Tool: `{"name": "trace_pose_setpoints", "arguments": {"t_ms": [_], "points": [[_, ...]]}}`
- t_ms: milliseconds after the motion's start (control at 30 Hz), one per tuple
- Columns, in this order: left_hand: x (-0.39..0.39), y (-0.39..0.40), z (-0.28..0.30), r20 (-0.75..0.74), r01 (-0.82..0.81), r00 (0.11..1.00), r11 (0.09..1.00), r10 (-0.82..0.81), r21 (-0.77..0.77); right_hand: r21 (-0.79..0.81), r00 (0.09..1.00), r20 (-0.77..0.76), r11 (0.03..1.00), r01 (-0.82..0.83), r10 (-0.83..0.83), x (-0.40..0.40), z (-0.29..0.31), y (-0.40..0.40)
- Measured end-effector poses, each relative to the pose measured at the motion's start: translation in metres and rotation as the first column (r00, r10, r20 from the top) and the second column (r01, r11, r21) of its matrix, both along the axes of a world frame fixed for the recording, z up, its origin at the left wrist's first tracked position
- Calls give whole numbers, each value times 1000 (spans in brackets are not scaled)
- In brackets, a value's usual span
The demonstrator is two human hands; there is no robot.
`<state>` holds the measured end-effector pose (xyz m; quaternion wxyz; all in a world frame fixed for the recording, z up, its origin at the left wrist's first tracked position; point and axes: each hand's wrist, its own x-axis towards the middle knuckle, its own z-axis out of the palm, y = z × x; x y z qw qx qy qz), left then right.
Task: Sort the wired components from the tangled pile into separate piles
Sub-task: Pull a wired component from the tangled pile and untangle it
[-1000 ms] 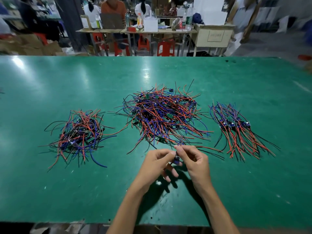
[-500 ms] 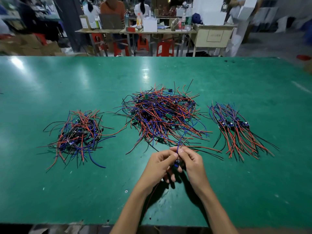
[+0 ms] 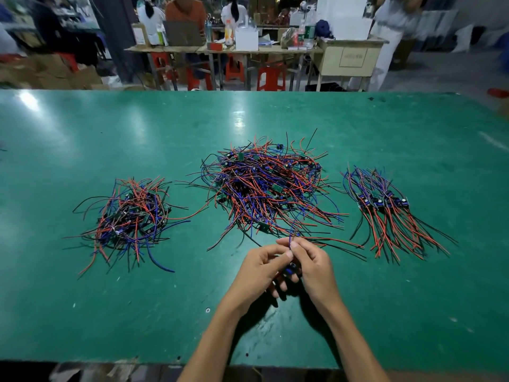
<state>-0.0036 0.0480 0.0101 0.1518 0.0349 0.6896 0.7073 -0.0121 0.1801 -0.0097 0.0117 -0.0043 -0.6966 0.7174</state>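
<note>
A big tangled pile (image 3: 264, 186) of small green boards with red, blue and black wires lies at the middle of the green table (image 3: 275, 114). A smaller tangled pile (image 3: 129, 216) sits to the left. On the right lies a neater pile (image 3: 385, 210) with its wires laid side by side. Just in front of the big pile, my left hand (image 3: 259, 268) and my right hand (image 3: 314, 268) meet and both pinch one wired component (image 3: 291, 267). Its blue wire rises between my fingertips toward the big pile; most of the part is hidden by my fingers.
The table's near edge (image 3: 248, 363) runs just below my forearms. Beyond the far edge stand work tables (image 3: 220, 49) with bottles and boxes, red stools (image 3: 268, 77), cardboard boxes and several people.
Both hands have drawn slightly toward me and away from the big pile, keeping hold of the component; its blue wire now trails up from my fingertips. The piles have not moved.
</note>
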Motion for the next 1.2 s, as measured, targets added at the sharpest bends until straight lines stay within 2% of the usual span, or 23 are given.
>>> {"name": "trace_pose_setpoints", "arguments": {"t_ms": [100,167,333,467,633,733,933,1000,1033,1133,1200], "points": [[-1,-1,-2,2,-34,999,999,34,34,27,999,-18,999,-27,28,0,1,-1],[0,0,-2,2,-34,999,999,34,4,54,999,-39,999,-1,3,0,2,-2],[0,-2,1,30,64,998,995,-62,-82,83,995,-38,992,90,-87,-1,-1,-3],[1,-7,5,56,207,978,973,-202,-107,-53,983,2,981,186,-186,-5,-1,1],[-2,-10,7,77,317,948,942,-309,-113,-183,935,-13,920,347,-355,-7,1,5],[-1,-10,6,63,379,926,913,-373,-152,-293,880,21,839,459,-474,-9,2,7],[-2,-11,8,59,395,919,909,-390,-134,-348,773,24,719,601,-634,-8,4,3],[-3,-11,8,62,367,930,920,-362,-137,-357,787,11,733,579,-616,-8,3,6],[-3,-12,7,61,338,941,932,-332,-134,-351,818,-18,770,534,-575,-8,2,6],[-4,-16,5,55,213,976,975,-210,-58,-222,940,-100,928,300,-327,-6,2,5],[-5,-20,4,53,145,988,989,-145,16,-103,983,-97,984,147,-157,-3,3,3]]}}
